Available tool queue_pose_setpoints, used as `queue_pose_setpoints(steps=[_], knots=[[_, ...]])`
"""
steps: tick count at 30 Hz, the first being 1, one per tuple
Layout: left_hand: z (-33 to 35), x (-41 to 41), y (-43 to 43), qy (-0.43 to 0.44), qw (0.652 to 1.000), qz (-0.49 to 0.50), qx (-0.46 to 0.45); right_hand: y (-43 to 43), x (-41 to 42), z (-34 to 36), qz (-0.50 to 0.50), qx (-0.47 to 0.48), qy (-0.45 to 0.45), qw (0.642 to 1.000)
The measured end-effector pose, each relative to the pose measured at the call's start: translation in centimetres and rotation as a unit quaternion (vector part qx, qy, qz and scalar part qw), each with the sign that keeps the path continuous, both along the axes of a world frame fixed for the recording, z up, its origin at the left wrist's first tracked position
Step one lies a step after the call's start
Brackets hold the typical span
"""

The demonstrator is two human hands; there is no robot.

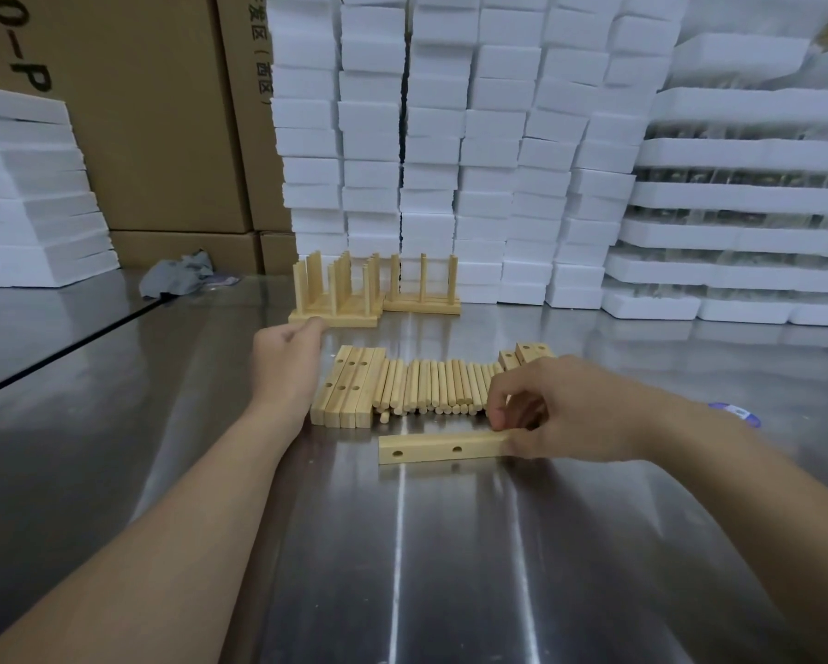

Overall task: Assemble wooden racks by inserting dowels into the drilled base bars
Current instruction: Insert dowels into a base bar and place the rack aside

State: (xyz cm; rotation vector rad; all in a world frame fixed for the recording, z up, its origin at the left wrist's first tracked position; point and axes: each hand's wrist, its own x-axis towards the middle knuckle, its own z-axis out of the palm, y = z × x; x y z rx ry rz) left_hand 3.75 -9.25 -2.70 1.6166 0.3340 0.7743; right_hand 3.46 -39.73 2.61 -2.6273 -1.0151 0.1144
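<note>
Right hand [560,409]: fingertips [498,418] pinch the right end of the base bar [443,448]. The bar lies flat on the steel table [450,567], long axis left–right, with two holes showing toward the camera. Dowels [431,385] lie just beyond the bar, their axes crossing it, near this hand. Left hand [287,357]: fingers curled at the base edge of the finished rack [335,299]; whether it grips cannot be told. Judgement: the right hand has the shorter reach to a dowel.
</note>
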Motion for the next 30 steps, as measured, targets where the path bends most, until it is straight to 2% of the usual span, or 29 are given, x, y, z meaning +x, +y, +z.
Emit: queue_pose_setpoints(steps=[8, 10, 12, 14, 17, 19, 21, 25, 30], knots=[[0.0, -0.1, -0.2, 0.012, 1.0, -0.002, 0.016, 0.3, 0.1, -0.7, -0.003, -0.025, -0.022, 0.999], [-0.1, 0.0, -0.2, 0.016, 0.999, -0.001, 0.031, 0.4, 0.1, -0.6, 0.003, 0.005, -0.029, 1.0], [-0.2, 0.1, -0.2, 0.014, 0.998, 0.007, 0.068, 0.6, 0.0, -0.4, 0.032, 0.052, -0.006, 0.998], [0.0, 0.0, -0.6, 0.017, 0.988, 0.027, 0.154, 1.0, -0.3, -0.3, 0.066, 0.071, 0.033, 0.995], [1.2, -0.9, -2.4, 0.034, 0.945, -0.021, 0.326, 1.4, -0.4, -0.6, 0.077, 0.067, 0.038, 0.994], [1.8, -1.5, -3.8, 0.062, 0.888, -0.087, 0.448, 1.4, -0.4, -0.6, 0.079, 0.066, 0.033, 0.994], [2.2, -1.9, -4.6, 0.097, 0.831, -0.112, 0.535, 1.3, -0.4, -0.5, 0.082, 0.063, 0.03, 0.994], [2.6, -2.5, -5.1, 0.159, 0.784, -0.137, 0.585, 1.3, -0.4, -0.5, 0.08, 0.058, 0.031, 0.995], [3.0, -3.1, -5.7, 0.162, 0.764, -0.145, 0.607, 1.3, -0.4, -0.5, 0.08, 0.063, 0.034, 0.994]])
